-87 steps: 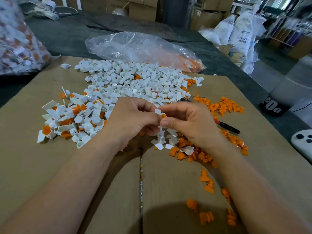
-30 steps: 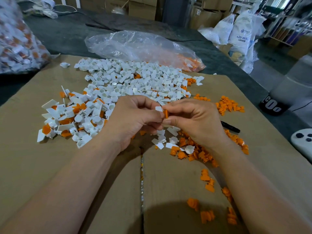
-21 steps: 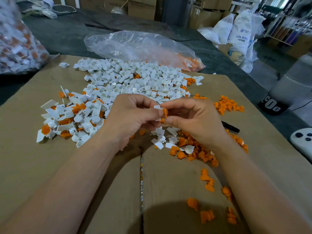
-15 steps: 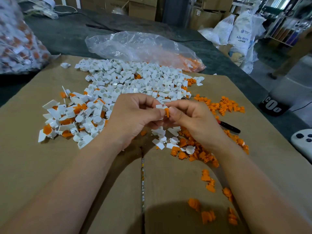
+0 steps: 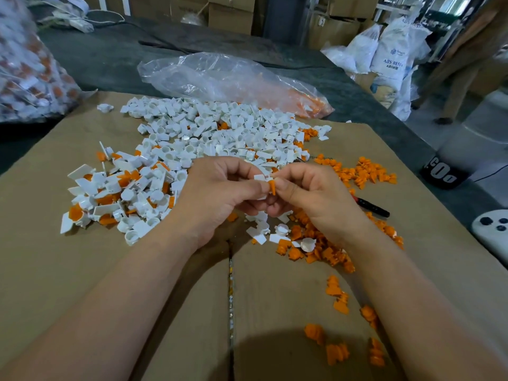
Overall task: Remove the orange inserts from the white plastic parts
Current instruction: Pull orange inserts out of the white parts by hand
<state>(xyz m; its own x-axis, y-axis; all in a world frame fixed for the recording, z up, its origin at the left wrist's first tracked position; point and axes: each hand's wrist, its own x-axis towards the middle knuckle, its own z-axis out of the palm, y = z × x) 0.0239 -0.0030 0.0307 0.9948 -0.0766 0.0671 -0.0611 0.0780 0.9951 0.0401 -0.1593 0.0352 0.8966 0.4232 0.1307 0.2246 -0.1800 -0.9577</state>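
Observation:
My left hand [image 5: 220, 196] pinches a small white plastic part [image 5: 259, 177] above the cardboard. My right hand [image 5: 313, 196] pinches the orange insert [image 5: 272, 186], which sticks out beside that part; whether the two still touch I cannot tell. A wide heap of white parts [image 5: 220, 133] lies beyond my hands. A second heap of white parts with orange inserts in them [image 5: 121, 193] lies to the left. Loose orange inserts [image 5: 316, 248] and a few white parts lie under my right wrist.
More orange inserts [image 5: 362, 174] lie at the right and near the front [image 5: 338, 350]. A black and red pen [image 5: 371, 207] lies right of my hand. Clear bags sit behind [image 5: 220, 78] and at far left [image 5: 24, 72]. A white controller [image 5: 492, 229] sits at the right edge.
The orange insert has come further out of the white part between my fingertips. Both hands have risen slightly and stayed together over the cardboard.

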